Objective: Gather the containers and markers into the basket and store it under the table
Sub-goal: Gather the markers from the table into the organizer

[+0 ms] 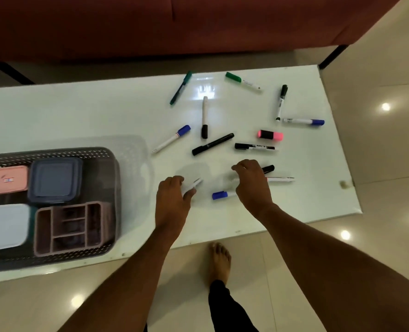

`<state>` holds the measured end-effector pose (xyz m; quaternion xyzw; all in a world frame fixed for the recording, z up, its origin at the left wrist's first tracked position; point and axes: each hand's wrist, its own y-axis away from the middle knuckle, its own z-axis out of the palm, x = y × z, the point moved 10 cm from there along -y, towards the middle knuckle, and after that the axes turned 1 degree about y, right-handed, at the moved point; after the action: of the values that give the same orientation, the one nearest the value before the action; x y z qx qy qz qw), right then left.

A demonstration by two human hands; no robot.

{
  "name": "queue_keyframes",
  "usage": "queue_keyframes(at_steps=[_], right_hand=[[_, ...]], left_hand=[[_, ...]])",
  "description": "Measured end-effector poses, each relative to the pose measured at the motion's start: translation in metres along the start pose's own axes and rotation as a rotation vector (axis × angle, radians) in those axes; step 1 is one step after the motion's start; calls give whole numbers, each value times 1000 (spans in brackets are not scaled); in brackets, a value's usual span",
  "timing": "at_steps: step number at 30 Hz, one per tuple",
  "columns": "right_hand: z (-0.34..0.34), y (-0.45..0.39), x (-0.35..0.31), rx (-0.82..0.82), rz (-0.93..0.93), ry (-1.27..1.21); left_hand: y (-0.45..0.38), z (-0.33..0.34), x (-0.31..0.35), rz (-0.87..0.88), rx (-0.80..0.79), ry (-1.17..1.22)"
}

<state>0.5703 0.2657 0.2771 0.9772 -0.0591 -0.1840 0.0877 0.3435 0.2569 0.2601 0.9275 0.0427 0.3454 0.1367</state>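
Down below, a shiny white table (79,111) fills most of the view. On its left end sits a dark basket (107,164) full of small holes, with square boxes (55,179) and a brown tray (71,227) inside. Long thin markers (212,144) lie scattered across the middle and right. The left hand (174,197) is curled around a white marker (193,185). The right hand (251,183) hangs half open over a blue-capped marker (222,195), with nothing gripped that I can see.
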Motion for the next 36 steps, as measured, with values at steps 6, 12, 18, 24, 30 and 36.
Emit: queue_keyframes(at_steps=[6,12,18,24,30,36], right_hand=[[13,-11,8,-94,-169,231],[16,-12,15,-80,-305,279],[0,-21,-7,13,-460,192],[3,-61,-64,41,-588,241],[25,-92,-81,-13,-602,368],[33,-86,-85,0,-631,396]], left_hand=[[-4,8,10,24,55,-170],[-8,10,6,-64,88,-139],[-29,-12,28,-28,202,-67],[-93,-21,49,76,240,-325],[-142,-10,48,98,170,-429],[-145,-9,29,42,109,-462]])
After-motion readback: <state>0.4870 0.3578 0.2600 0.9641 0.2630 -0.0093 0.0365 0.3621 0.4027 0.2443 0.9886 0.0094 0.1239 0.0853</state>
